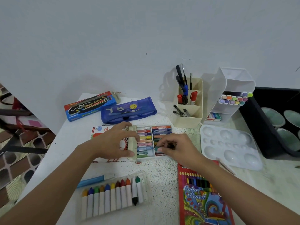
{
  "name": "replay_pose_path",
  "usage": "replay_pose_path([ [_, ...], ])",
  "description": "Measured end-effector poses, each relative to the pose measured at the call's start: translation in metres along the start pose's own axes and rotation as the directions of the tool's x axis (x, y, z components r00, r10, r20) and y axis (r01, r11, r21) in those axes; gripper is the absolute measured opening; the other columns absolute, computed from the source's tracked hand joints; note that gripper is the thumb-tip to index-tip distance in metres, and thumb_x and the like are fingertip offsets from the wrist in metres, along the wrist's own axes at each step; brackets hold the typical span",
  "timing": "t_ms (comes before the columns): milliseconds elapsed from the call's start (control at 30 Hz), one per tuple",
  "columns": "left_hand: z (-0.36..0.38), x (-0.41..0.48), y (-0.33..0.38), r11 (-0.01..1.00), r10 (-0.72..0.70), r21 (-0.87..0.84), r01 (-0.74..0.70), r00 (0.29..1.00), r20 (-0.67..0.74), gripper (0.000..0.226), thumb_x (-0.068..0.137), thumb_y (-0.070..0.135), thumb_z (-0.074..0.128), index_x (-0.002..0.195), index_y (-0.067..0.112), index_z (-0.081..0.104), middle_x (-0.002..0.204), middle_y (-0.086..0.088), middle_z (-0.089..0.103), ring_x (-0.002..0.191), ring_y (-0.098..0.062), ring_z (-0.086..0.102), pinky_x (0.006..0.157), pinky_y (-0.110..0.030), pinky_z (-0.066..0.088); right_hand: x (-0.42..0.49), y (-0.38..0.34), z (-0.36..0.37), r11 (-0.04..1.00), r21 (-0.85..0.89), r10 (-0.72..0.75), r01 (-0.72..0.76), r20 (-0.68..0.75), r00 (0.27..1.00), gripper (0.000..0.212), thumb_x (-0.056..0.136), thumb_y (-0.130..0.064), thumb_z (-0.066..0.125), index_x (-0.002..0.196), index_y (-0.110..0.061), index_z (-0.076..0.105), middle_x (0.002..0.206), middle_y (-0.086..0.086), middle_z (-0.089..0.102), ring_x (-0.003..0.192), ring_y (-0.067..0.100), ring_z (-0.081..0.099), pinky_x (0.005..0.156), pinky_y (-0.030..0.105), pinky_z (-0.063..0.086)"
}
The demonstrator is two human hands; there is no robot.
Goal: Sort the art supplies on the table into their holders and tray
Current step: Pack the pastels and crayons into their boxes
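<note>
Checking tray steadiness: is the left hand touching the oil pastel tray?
Touching. Head view shows left hand gripping oil pastel tray by its left edge.

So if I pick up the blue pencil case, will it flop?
Probably: the blue pencil case looks like soft see-through fabric, so it should sag in the middle. It lies flat on the table, so rolling seems unlikely.

Eleven crayons are lying in one clear tray, near left. Far right, one cream holder and one white holder are standing — two in all. One palette, one pastel tray, one pencil case, one watercolour box, one colour-pencil box and one blue pen are lying around.
</note>
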State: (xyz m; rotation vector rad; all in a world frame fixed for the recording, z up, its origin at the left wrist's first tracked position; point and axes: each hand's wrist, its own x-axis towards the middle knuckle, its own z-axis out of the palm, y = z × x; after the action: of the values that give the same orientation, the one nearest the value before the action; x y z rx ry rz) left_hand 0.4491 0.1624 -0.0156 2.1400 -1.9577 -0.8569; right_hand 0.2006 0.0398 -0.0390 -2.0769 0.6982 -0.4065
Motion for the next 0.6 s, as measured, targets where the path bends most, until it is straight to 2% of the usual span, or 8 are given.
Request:
replay_pose_path([
  [100, -0.001, 0.003, 0.000, 1.000, -0.006, 0.008, 0.006, 1.000, 0.010, 0.050, 0.081, 0.054, 0.076, 0.123, 0.057, 0.049, 0.156, 0.016, 0.015, 0.138, -0.016, 0.033, 0.109, -0.036, 0.038, 0.003, -0.004, 0.008, 0.997, -0.055, -0.061, 0.062, 0.026, 0.998, 0.014, 0.079, -0.016, 0.084, 0.091, -0.022, 0.080, 0.085, -0.017, 0.069, 0.086, 0.004, 0.063, 0.077, 0.015, 0.048],
  [233, -0.001, 0.004, -0.001, 1.000, -0.003, 0.001, 0.003, 1.000, 0.009, 0.050, 0.080, 0.054, 0.077, 0.122, 0.057, 0.050, 0.156, 0.016, 0.016, 0.137, -0.016, 0.034, 0.108, -0.035, 0.038, 0.004, -0.003, 0.014, 0.990, -0.077, -0.112, 0.118, 0.081, 0.990, 0.015, 0.076, -0.019, 0.087, 0.090, -0.021, 0.081, 0.086, -0.013, 0.071, 0.090, 0.008, 0.061, 0.082, 0.033, 0.052],
  [333, 0.001, 0.003, -0.001, 1.000, -0.004, 0.001, 0.004, 1.000, -0.001, 0.050, 0.080, 0.053, 0.077, 0.121, 0.057, 0.050, 0.156, 0.016, 0.017, 0.137, -0.015, 0.034, 0.107, -0.034, 0.039, 0.004, -0.002, 0.015, 0.990, -0.067, -0.120, 0.125, 0.070, 0.990, 0.013, 0.076, -0.017, 0.087, 0.088, -0.020, 0.082, 0.085, -0.012, 0.072, 0.090, 0.008, 0.062, 0.083, 0.038, 0.053],
  [467, 0.001, 0.003, -0.002, 1.000, -0.004, 0.010, 0.004, 1.000, -0.003, 0.050, 0.079, 0.055, 0.077, 0.121, 0.058, 0.050, 0.156, 0.016, 0.017, 0.137, -0.016, 0.034, 0.107, -0.035, 0.039, 0.006, 0.000, 0.016, 0.971, -0.122, -0.193, 0.205, 0.102, 0.976, 0.010, 0.079, -0.015, 0.084, 0.089, -0.017, 0.082, 0.089, -0.014, 0.075, 0.090, 0.006, 0.061, 0.083, 0.033, 0.053],
  [600, -0.002, 0.003, 0.001, 1.000, 0.001, 0.019, -0.001, 1.000, 0.011, 0.052, 0.078, 0.056, 0.077, 0.121, 0.059, 0.049, 0.156, 0.015, 0.016, 0.139, -0.017, 0.032, 0.110, -0.038, 0.038, 0.008, 0.000, 0.016, 0.922, -0.246, -0.257, 0.299, 0.189, 0.948, 0.011, 0.085, -0.015, 0.075, 0.092, -0.018, 0.082, 0.097, -0.013, 0.076, 0.096, 0.006, 0.055, 0.085, 0.019, 0.044],
])
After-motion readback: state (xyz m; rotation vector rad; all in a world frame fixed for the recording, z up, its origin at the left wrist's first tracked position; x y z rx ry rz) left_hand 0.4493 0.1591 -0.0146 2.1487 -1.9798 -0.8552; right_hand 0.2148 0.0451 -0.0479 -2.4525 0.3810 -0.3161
